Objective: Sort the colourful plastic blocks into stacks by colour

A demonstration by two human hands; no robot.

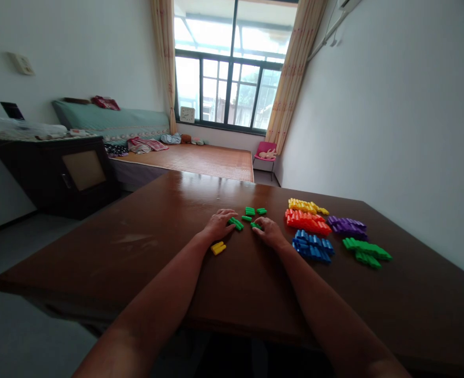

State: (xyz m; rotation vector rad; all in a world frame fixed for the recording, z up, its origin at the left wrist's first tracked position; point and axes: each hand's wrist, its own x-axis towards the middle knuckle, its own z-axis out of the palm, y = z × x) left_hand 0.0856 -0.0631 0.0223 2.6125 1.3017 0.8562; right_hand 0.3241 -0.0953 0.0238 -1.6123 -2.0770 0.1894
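Note:
On the brown table, my left hand (219, 224) has its fingers curled against a few green pieces (237, 224) lying side by side. My right hand (268, 231) is closed at the fingertips on a green piece (256, 226), partly covered by the fingers. Between and beyond the hands lie a single green piece (246, 218), a small green group (249, 211) and another green bit (261, 211). Two or so yellow pieces (218, 248) rest just below my left hand, near the wrist.
Right of my hands lie rows of yellow (305, 206), red-orange (308, 221), blue (313, 246), purple (348, 226) and green pieces (367, 251). The table (137, 262) has its far edge near a bed (212, 160). A pink chair (266, 150) stands behind.

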